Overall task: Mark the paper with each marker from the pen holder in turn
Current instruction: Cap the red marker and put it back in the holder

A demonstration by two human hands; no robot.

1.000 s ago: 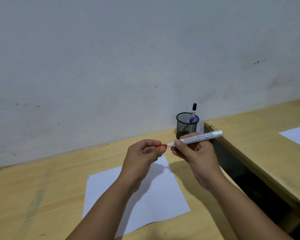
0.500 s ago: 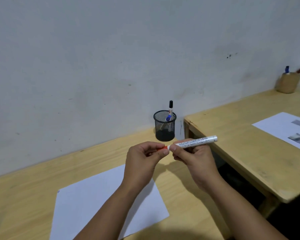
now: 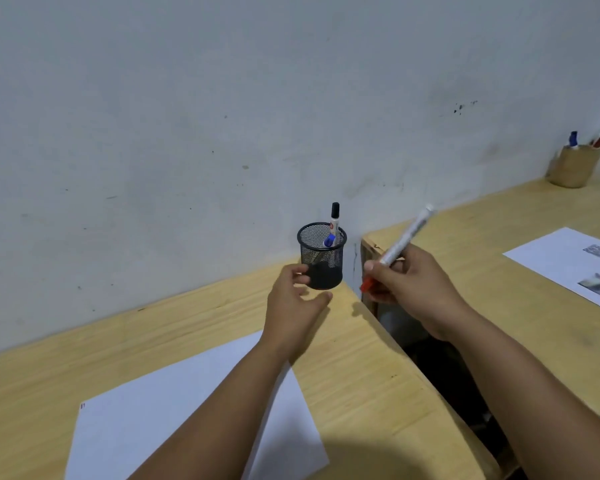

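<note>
A black mesh pen holder (image 3: 322,258) stands at the back right corner of my wooden table (image 3: 153,337), against the wall. It holds a black-capped marker (image 3: 335,216) and a blue-capped marker (image 3: 329,241). My right hand (image 3: 409,282) grips a white marker with a red cap (image 3: 400,245), red end pointing down, right of the holder. My left hand (image 3: 293,306) hovers just in front of the holder, fingers apart, holding nothing. A white sheet of paper (image 3: 146,427) lies on the table under my left forearm, with a small red mark near its top left corner.
A second wooden table (image 3: 499,306) stands to the right across a dark gap (image 3: 440,368). It carries a printed sheet (image 3: 568,261) and a tan cup (image 3: 574,166) with pens at the far back. A grey wall rises behind both tables.
My hands have separated: the left let go of the red end and moved toward the holder. The right tilted the marker upright, red end down. The view shifted right.
</note>
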